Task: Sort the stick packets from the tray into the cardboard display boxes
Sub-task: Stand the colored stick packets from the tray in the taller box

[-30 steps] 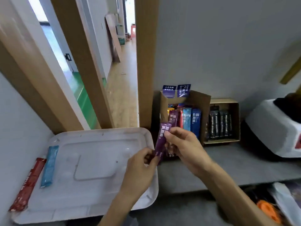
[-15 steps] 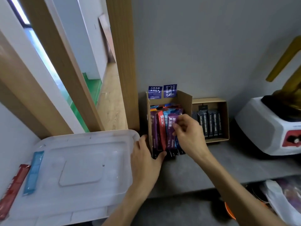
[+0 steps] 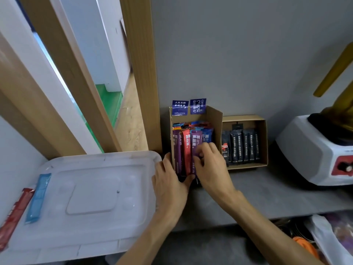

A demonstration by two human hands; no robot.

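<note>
i judge the sorting nearly done. my right hand (image 3: 212, 165) pinches a purple packet (image 3: 196, 142) low down, fingers curled over its front, and is setting it upright in the front row of the tall box (image 3: 214, 119), between a red one on its left and a blue one on its right. my left hand (image 3: 170, 184) steadies that box at its front left corner, with the thumb up against the outside of the wall and the fingers curled round the open front, below the packets. the purple packet looks almost seated, though i cannot tell whether its foot has reached the bottom, since my hands hide it. the tall box is packed close with coloured packets. the low box (image 3: 263, 142), just beside it on the right, holds a row of black packets (image 3: 242, 148). both boxes stand on the grey shelf (image 3: 267, 188) against the wall. the tray (image 3: 91, 165) is all but bare. what is left is a blue packet (image 3: 39, 196) on its left side and a red packet (image 3: 15, 213) beside that, at the edge; whether the red one lies on the rim or just off it i cannot tell. so two more trips, i reckon, once this one is let go.
</note>
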